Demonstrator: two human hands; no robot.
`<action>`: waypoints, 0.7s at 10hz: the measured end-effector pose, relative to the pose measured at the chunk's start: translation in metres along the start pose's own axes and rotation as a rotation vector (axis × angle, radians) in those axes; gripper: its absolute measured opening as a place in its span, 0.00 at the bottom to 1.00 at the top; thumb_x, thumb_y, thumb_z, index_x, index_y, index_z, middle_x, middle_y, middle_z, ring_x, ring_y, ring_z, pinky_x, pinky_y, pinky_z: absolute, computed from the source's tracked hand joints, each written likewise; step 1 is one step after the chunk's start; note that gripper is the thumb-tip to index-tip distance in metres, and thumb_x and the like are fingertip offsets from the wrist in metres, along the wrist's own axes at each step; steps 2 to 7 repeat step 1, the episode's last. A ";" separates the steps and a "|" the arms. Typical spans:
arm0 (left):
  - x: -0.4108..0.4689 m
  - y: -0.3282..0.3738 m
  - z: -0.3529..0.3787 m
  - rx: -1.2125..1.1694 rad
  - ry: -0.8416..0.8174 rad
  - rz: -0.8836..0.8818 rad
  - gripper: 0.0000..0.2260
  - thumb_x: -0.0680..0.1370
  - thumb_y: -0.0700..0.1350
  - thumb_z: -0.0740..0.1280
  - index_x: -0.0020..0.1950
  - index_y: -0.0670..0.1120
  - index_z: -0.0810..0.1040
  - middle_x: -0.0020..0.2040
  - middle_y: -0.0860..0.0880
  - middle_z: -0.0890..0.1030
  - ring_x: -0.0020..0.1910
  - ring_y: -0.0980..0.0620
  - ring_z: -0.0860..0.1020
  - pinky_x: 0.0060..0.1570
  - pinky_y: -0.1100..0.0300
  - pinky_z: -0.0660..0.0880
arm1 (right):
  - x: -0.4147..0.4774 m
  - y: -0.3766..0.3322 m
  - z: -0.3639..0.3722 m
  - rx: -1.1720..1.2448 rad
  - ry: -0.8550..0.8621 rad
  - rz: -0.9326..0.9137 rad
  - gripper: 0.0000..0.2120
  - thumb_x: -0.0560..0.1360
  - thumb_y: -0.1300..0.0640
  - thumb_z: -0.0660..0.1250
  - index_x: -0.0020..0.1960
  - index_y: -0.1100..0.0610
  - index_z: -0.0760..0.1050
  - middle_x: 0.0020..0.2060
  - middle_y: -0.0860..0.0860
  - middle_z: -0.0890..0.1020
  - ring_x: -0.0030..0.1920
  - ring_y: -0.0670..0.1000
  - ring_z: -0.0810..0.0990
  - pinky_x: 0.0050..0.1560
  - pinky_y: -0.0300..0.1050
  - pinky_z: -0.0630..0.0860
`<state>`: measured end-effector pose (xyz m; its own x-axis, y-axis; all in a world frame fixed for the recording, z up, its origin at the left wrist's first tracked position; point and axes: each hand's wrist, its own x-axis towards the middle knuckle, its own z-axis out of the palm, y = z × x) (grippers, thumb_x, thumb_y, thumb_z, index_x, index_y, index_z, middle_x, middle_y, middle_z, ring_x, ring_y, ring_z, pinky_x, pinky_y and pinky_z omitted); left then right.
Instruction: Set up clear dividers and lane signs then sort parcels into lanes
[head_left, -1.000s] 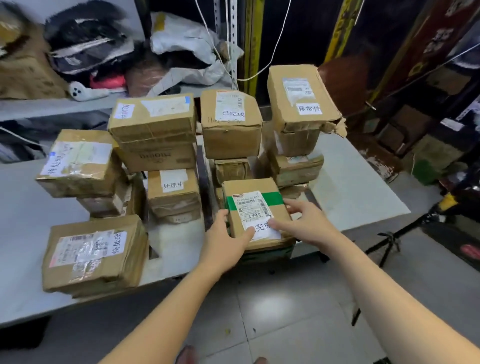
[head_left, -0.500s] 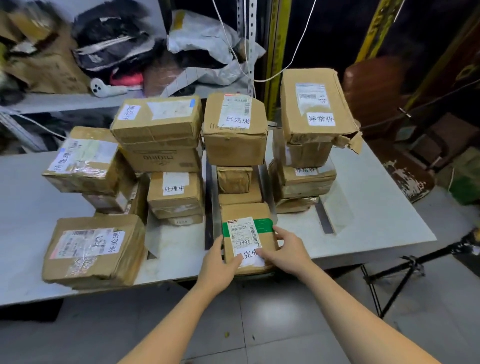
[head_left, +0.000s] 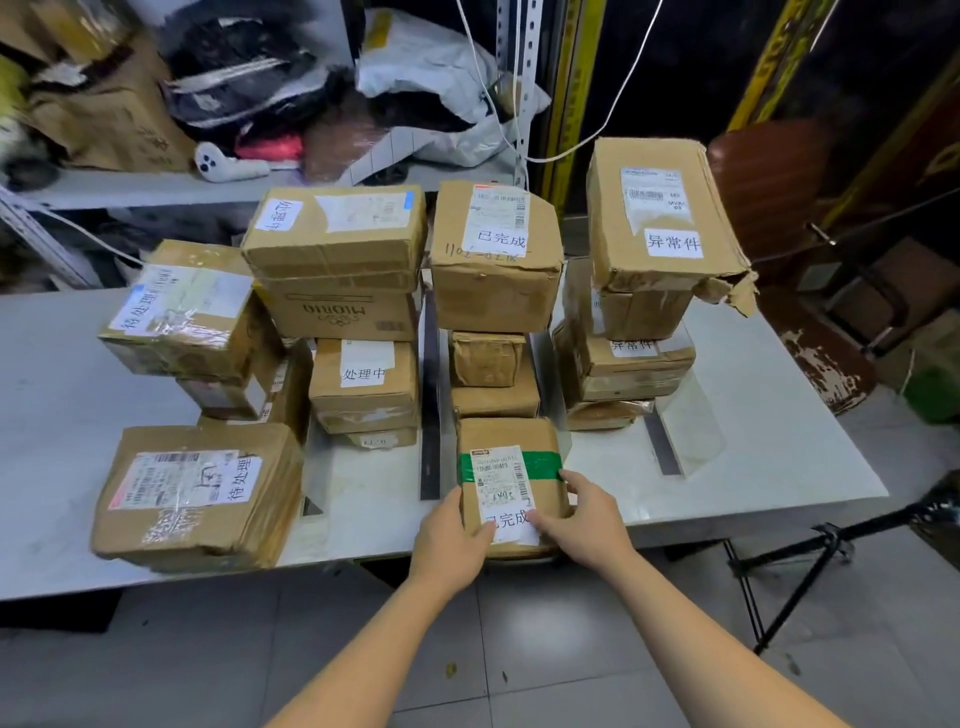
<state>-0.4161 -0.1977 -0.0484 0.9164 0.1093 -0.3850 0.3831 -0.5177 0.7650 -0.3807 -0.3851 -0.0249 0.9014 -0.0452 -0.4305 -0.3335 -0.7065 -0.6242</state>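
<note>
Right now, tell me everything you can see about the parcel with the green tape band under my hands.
The green-taped parcel is a low brown cardboard box, slightly creased, lying at the near edge of the table. A green tape band crosses its top beneath a white barcoded shipping label; a white tag reads 已完成. The left hand grips its near left corner, the right hand its right side, thumbs on top. Another brown parcel sits just behind.

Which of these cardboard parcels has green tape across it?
The parcel nearest the table front edge, gripped by left hand and right hand. No other shows green tape.
</note>
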 end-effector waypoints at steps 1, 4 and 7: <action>-0.008 0.012 -0.020 0.114 0.028 0.036 0.21 0.80 0.50 0.69 0.72 0.49 0.72 0.67 0.48 0.78 0.60 0.52 0.77 0.52 0.63 0.74 | -0.002 -0.009 0.000 -0.078 0.112 -0.053 0.33 0.73 0.47 0.76 0.74 0.55 0.71 0.66 0.52 0.78 0.65 0.52 0.77 0.63 0.45 0.74; -0.008 0.012 -0.020 0.114 0.028 0.036 0.21 0.80 0.50 0.69 0.72 0.49 0.72 0.67 0.48 0.78 0.60 0.52 0.77 0.52 0.63 0.74 | -0.002 -0.009 0.000 -0.078 0.112 -0.053 0.33 0.73 0.47 0.76 0.74 0.55 0.71 0.66 0.52 0.78 0.65 0.52 0.77 0.63 0.45 0.74; -0.008 0.012 -0.020 0.114 0.028 0.036 0.21 0.80 0.50 0.69 0.72 0.49 0.72 0.67 0.48 0.78 0.60 0.52 0.77 0.52 0.63 0.74 | -0.002 -0.009 0.000 -0.078 0.112 -0.053 0.33 0.73 0.47 0.76 0.74 0.55 0.71 0.66 0.52 0.78 0.65 0.52 0.77 0.63 0.45 0.74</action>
